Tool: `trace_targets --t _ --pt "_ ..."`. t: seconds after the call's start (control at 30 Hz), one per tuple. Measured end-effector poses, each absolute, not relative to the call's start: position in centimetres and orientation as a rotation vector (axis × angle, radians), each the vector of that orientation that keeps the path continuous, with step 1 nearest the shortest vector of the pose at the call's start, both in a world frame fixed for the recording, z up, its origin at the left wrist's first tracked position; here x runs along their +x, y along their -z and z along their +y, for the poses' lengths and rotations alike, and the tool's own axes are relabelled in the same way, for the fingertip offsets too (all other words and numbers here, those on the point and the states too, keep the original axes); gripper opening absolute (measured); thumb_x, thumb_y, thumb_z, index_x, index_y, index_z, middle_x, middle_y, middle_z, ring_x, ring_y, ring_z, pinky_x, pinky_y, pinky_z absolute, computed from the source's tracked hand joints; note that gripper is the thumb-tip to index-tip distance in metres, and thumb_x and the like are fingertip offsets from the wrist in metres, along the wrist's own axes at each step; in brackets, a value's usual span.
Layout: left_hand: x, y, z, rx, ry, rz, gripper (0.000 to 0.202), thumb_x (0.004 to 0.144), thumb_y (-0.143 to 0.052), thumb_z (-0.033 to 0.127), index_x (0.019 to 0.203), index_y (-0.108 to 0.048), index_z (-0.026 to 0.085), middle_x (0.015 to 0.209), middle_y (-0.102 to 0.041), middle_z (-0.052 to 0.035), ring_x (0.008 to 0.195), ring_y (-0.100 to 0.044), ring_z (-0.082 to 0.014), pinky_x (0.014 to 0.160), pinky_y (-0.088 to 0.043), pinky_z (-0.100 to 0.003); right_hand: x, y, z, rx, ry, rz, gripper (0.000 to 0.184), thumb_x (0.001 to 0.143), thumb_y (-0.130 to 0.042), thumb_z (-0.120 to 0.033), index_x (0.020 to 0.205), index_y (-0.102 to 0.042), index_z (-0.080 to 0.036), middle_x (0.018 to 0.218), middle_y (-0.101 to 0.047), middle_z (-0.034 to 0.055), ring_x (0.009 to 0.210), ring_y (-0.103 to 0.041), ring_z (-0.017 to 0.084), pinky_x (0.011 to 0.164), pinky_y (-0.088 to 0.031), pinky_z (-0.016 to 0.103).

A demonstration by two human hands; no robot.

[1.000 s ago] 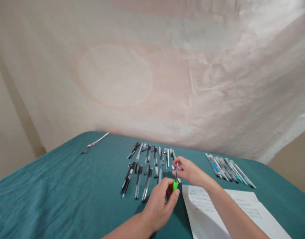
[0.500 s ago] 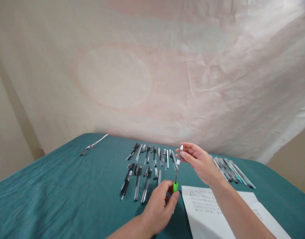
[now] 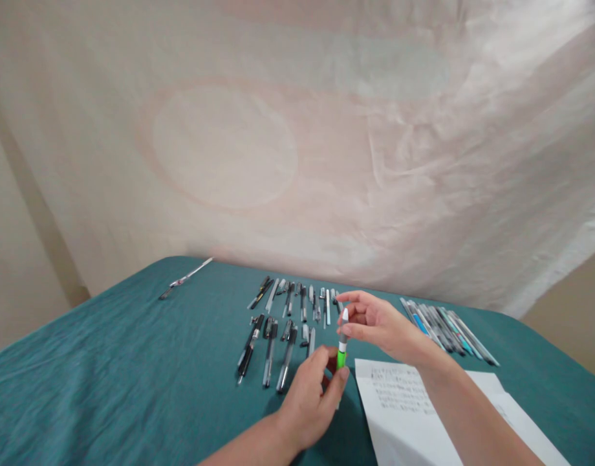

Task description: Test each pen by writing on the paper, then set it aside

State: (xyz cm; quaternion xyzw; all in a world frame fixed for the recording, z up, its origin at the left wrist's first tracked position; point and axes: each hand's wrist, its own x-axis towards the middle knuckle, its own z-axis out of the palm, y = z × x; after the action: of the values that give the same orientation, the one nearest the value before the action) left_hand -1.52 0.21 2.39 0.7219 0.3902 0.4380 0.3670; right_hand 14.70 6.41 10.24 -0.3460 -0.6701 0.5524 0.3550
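Observation:
My left hand (image 3: 311,398) is closed around the bright green barrel (image 3: 341,360) of a pen, held upright above the near edge of the table. On top of the barrel sits a grey pen section (image 3: 344,335) with a white pointed end. The thumb of my right hand (image 3: 375,325) rests against that grey section, with the curled fingers behind it and the index finger raised away. The lower end of the barrel is mostly hidden in my left hand.
Pens with caps beside them lie in a back row (image 3: 303,304) and a front row (image 3: 270,356). More pens (image 3: 447,330) lie side by side at the right. A handwritten paper (image 3: 399,414) is under my right forearm. One slim pen-like item (image 3: 185,278) lies far left on the green cloth.
My right hand has come down with the grey section, which now meets the green barrel. The thin dark refill between them is no longer visible. My right index finger has lifted.

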Motion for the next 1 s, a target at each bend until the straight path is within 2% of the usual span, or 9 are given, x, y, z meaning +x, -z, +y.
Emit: trace_targets --t 0.47,0.77,1.0 --pt "-1.50 -2.16 0.31 1.879 -1.161 1.032 0.016 0.089 -0.041 0.028 0.097 -0.050 0.017 0.084 -0.056 -0.0046 0.072 -0.051 -0.0148 0.065 -0.041 -0.025 14.68 -9.88 6.25 -0.986 -1.330 -1.826 0.041 0.069 -0.069 -0.027 0.105 -0.053 -0.018 0.080 -0.057 0.0002 0.068 -0.054 0.011 0.063 -0.047 0.026" --pt "-1.53 -2.41 0.32 1.876 -1.130 1.045 0.017 0.090 -0.040 0.028 0.096 -0.051 0.016 0.085 -0.057 -0.0058 0.075 -0.051 -0.0160 0.067 -0.040 -0.026 14.61 -9.80 6.39 -1.069 -1.231 -1.891 0.032 0.070 -0.068 -0.029 0.097 -0.057 -0.016 0.068 -0.049 -0.0040 0.058 -0.046 0.008 0.053 -0.039 0.020" --pt "-1.55 -2.32 0.31 1.867 -1.144 1.025 0.018 0.090 -0.040 0.028 0.098 -0.051 0.016 0.086 -0.058 -0.0062 0.076 -0.052 -0.0164 0.067 -0.040 -0.027 14.57 -10.05 6.36 -1.129 -1.350 -1.832 0.032 0.067 -0.070 -0.034 0.092 -0.061 -0.015 0.061 -0.053 -0.0041 0.054 -0.049 0.008 0.050 -0.038 0.020"
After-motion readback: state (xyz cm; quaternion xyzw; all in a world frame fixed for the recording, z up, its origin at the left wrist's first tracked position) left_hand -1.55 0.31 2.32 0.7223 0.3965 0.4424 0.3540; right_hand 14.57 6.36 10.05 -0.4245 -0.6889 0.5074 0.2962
